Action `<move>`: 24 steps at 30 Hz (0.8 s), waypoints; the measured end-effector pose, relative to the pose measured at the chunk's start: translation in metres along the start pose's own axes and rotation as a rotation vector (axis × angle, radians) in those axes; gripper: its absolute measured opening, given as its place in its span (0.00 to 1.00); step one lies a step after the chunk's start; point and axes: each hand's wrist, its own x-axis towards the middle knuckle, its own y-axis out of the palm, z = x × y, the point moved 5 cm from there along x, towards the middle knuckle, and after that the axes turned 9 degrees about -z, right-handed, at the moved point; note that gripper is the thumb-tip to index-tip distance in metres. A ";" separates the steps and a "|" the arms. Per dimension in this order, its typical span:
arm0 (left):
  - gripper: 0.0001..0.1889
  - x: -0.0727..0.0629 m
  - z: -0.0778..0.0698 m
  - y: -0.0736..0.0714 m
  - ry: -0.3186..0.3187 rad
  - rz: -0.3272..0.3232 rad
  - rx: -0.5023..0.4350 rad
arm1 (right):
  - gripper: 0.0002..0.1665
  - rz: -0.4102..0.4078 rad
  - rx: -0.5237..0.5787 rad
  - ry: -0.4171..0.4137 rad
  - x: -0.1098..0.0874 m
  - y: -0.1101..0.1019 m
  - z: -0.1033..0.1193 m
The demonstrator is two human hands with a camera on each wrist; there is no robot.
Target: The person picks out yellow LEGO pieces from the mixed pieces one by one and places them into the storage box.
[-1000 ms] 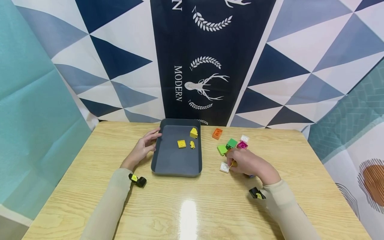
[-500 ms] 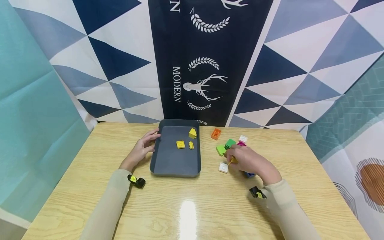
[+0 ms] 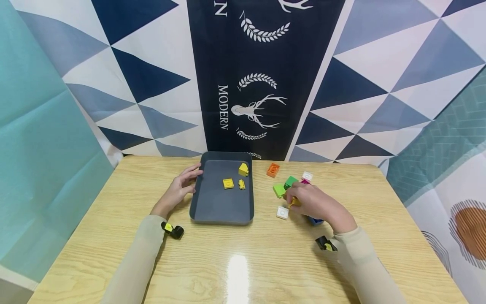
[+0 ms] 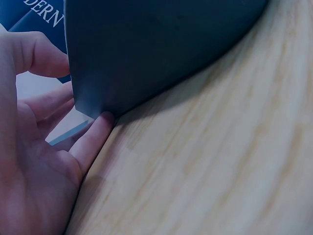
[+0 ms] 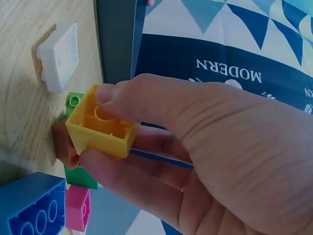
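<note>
My right hand [image 3: 320, 207] pinches a yellow-orange toy building brick [image 5: 101, 129] between thumb and fingers; its hollow underside faces the right wrist camera. Around it on the table lie a white brick [image 3: 282, 212], a lime green one [image 3: 279, 190], a darker green one [image 3: 290, 182], a blue one [image 3: 315, 221] and a brown-orange one [image 5: 64, 143], partly hidden behind the held brick. My left hand [image 3: 176, 190] touches the left side of a dark grey tray [image 3: 222, 211], its fingers spread against the wall. Three yellow pieces lie inside the tray, including a flat square one [image 3: 228, 183].
Right of the tray sits an orange brick [image 3: 273, 170]. A second white brick [image 3: 307, 176] and a magenta brick [image 5: 78, 208] lie beyond the right hand. The wooden table [image 3: 205, 266] meets a patterned cloth backdrop [image 3: 167, 118] behind the tray.
The head view has shifted slightly. More of the yellow-orange brick and the blue brick shows around my right hand now. My left hand stays at the tray's side.
</note>
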 end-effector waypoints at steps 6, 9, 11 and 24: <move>0.31 0.000 -0.001 0.000 0.007 0.000 -0.001 | 0.09 -0.053 -0.011 -0.017 0.001 -0.002 0.001; 0.31 0.000 -0.001 0.000 0.010 -0.003 0.005 | 0.08 -0.110 -0.014 -0.047 0.002 -0.004 0.002; 0.32 0.000 0.000 0.000 0.010 -0.004 0.009 | 0.08 -0.146 -0.016 -0.063 0.002 -0.005 0.003; 0.32 0.000 0.002 0.000 0.005 -0.008 0.008 | 0.11 -0.279 -0.036 -0.053 0.001 -0.012 0.003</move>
